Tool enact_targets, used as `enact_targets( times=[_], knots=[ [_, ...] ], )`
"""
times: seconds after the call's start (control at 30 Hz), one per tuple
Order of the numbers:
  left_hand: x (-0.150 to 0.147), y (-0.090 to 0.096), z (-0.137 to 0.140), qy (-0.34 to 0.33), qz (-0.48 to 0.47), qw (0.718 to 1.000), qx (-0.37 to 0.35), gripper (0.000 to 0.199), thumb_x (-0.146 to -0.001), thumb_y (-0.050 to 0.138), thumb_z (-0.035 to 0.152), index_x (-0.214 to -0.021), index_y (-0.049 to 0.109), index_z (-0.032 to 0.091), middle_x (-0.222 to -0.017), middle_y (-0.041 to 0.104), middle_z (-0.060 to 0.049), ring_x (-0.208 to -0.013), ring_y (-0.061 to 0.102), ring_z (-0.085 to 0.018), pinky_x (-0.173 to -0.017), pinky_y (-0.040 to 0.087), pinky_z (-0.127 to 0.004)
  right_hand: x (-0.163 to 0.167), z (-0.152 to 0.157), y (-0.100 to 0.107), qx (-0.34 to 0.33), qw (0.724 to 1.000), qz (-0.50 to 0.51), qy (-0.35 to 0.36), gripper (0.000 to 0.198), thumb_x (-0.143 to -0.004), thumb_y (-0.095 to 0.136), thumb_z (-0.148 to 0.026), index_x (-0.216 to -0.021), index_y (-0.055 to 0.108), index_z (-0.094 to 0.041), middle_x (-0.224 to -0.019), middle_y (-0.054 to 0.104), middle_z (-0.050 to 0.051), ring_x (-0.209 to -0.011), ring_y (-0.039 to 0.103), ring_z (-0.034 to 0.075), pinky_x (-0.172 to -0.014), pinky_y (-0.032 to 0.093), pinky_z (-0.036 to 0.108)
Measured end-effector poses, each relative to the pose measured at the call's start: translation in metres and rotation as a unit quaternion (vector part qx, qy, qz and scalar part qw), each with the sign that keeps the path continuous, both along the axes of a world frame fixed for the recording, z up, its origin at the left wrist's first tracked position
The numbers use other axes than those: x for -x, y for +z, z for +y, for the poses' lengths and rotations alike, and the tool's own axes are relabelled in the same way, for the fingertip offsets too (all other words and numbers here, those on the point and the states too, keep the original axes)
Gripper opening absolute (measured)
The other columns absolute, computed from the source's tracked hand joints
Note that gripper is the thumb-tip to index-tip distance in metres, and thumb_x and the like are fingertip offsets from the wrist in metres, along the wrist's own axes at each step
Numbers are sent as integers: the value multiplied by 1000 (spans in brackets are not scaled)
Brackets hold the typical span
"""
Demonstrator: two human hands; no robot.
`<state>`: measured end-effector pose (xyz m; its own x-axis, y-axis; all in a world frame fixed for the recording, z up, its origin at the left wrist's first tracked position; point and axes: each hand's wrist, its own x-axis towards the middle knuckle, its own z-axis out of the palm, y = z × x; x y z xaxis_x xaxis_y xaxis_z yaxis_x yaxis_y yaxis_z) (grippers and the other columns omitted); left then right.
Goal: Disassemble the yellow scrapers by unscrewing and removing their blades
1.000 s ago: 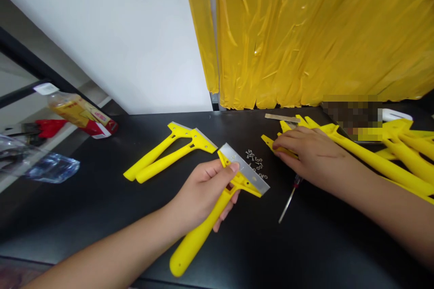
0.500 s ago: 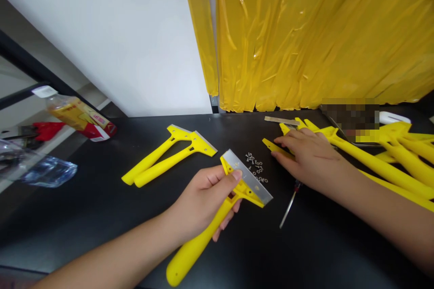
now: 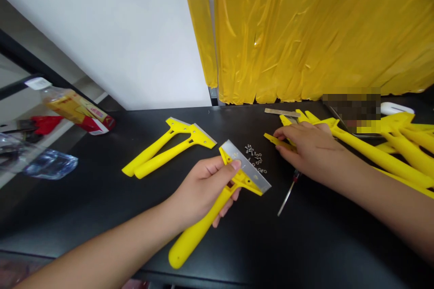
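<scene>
My left hand (image 3: pixel 205 192) is closed round a yellow scraper (image 3: pixel 200 232), its handle slanting down to the left. The thumb presses a bare metal blade (image 3: pixel 252 171) flat on the scraper's head. Farther right, my right hand (image 3: pixel 310 144) pinches a small yellow plastic plate (image 3: pixel 270 139) by its near end, low over the table. Small screws and nuts (image 3: pixel 255 156) lie scattered between the hands. Below my right hand, a screwdriver (image 3: pixel 286 199) points toward me, its handle mostly hidden.
Two yellow scrapers with blades (image 3: pixel 172 156) lie side by side at left. Several yellow handles (image 3: pixel 376 153) are heaped at right, near a loose blade strip (image 3: pixel 280 112). A drink bottle (image 3: pixel 81 110) and a clear plastic bottle (image 3: pixel 50 162) are far left. Yellow plastic sheeting (image 3: pixel 288 31) hangs behind.
The view has tipped slightly, so everything sits a little higher. My right hand's fingertips have closed on the end of the yellow plate; my left hand keeps its grip.
</scene>
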<state>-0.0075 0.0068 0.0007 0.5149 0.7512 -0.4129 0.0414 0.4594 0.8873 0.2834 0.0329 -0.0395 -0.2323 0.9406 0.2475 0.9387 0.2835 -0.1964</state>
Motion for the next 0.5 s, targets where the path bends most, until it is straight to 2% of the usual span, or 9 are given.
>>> enact_targets(
  times=[0.13, 0.3, 0.4, 0.5],
  knots=[
    [0, 1, 0, 1, 0, 1000, -2, 45, -100, 72, 61, -82, 63, 20, -61, 63, 4, -38, 53, -9, -29, 46, -16, 1, 1, 7, 7, 1000, 15, 20, 28, -104, 48, -32, -113, 74, -25, -115, 82, 9, -113, 72, 36, -97, 43, 54],
    [0, 1, 0, 5, 2, 1000, -8, 46, -100, 72, 60, -81, 62, 20, -62, 63, 4, -39, 52, -8, -30, 45, -16, 4, 0, 13, 35, 997, 59, 28, 24, -100, 52, -40, -90, 68, -25, -94, 75, 10, -95, 68, 34, -91, 44, 52],
    [0, 1, 1, 5, 4, 1000, -7, 45, -101, 71, 60, -83, 63, 20, -63, 63, 4, -39, 52, -8, -30, 46, -15, 8, -4, 20, 50, 991, 121, 4, 21, -98, 54, -41, -87, 63, -25, -88, 70, 10, -88, 64, 32, -88, 46, 52],
    [0, 1, 0, 1, 2, 1000, -5, 45, -101, 70, 61, -84, 63, 20, -64, 63, 4, -39, 52, -8, -31, 46, -16, 14, -12, 31, 96, 967, 235, -24, 27, -104, 51, -49, -94, 61, -26, -84, 69, 6, -72, 64, 25, -72, 51, 43]
  ],
)
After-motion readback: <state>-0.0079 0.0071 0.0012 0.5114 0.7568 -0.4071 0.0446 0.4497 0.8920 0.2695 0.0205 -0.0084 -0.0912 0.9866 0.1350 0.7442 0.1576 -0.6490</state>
